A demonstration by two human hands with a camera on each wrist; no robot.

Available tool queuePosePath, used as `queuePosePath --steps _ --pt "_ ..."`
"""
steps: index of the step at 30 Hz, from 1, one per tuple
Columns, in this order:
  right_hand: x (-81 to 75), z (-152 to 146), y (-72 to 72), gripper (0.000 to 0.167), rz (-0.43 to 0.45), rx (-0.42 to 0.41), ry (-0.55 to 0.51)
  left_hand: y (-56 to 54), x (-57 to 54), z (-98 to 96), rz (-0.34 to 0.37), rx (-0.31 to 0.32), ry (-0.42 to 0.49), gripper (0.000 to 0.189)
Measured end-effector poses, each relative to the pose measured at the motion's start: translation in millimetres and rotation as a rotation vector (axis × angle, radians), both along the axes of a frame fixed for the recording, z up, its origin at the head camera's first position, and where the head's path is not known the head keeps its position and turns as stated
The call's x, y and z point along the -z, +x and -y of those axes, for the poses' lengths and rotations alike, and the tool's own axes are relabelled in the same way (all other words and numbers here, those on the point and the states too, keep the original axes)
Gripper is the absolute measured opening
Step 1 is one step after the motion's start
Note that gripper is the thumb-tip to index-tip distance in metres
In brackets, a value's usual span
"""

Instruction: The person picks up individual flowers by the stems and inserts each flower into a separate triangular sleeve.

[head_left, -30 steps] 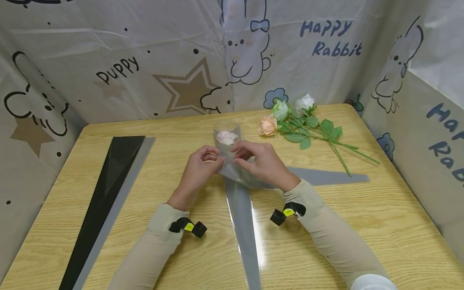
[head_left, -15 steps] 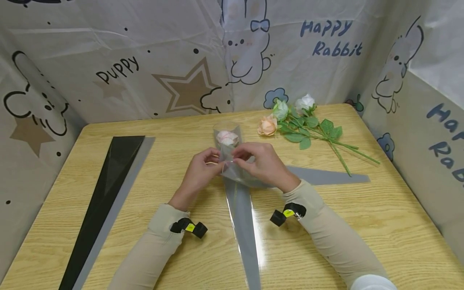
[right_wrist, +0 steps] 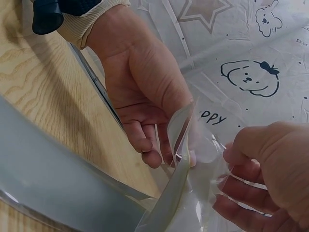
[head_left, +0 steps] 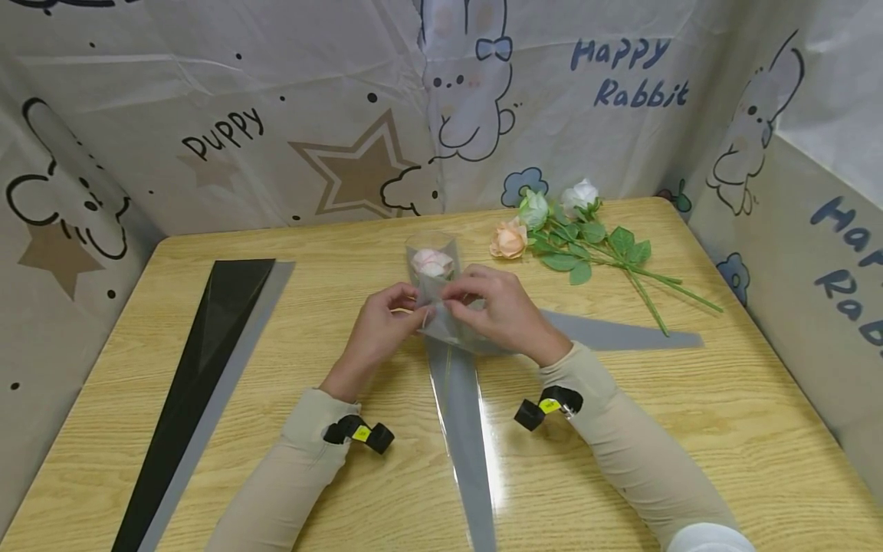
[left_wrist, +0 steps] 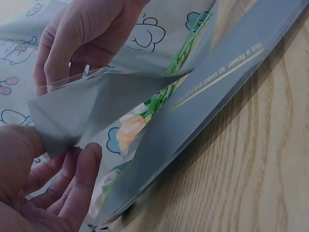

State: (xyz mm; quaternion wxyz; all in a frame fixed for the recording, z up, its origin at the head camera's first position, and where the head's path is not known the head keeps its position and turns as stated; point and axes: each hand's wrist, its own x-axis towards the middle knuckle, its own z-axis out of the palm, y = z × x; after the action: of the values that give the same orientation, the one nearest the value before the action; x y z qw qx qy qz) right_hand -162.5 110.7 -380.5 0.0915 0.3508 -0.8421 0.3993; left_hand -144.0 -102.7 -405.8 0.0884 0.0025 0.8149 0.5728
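A pale pink rose point(head_left: 432, 262) lies in a translucent grey flower wrap point(head_left: 450, 414), its bloom framed by the wrap's far end. My left hand point(head_left: 382, 320) pinches the wrap's folded flap from the left, just below the bloom. From the right, my right hand point(head_left: 498, 313) pinches the same flap between thumb and fingers, a short way from the left fingertips. In the left wrist view the folded grey flap point(left_wrist: 96, 104) stands between both hands, over a panel with gold lettering point(left_wrist: 217, 77). The right wrist view shows its clear edge point(right_wrist: 186, 154) raised. The rose's stem is mostly hidden.
To the right lie several loose roses, a peach one point(head_left: 509, 239) among them, with green stems point(head_left: 648, 295). A grey wrap strip point(head_left: 621, 336) reaches right beneath them. Folded black wrap point(head_left: 207, 368) over grey lies on the left. A printed cloth point(head_left: 331, 92) stands behind the table point(head_left: 290, 475).
Both hands have shifted only slightly on the flap, the left fingertips a little inward and the right hand slightly up. The rose and the other wraps have stayed in place.
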Motion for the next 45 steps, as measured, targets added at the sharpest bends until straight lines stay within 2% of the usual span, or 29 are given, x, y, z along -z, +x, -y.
queuePosePath --steps 14,25,37,45 --pt "1.1 0.3 0.6 0.010 0.012 0.018 0.000 -0.6 0.2 -0.2 0.005 0.000 -0.008 0.025" --pt "0.3 0.0 -0.2 0.012 -0.049 0.011 0.001 -1.6 -0.7 0.6 0.007 0.000 -0.010 0.024" --pt "-0.2 -0.6 0.2 0.012 -0.122 0.008 0.028 -2.5 -4.5 4.0 0.003 0.035 -0.094 0.025" --pt "-3.2 -1.3 0.8 0.012 -0.135 0.014 0.031 -2.1 -4.4 5.5 -0.022 0.033 -0.125 0.021"
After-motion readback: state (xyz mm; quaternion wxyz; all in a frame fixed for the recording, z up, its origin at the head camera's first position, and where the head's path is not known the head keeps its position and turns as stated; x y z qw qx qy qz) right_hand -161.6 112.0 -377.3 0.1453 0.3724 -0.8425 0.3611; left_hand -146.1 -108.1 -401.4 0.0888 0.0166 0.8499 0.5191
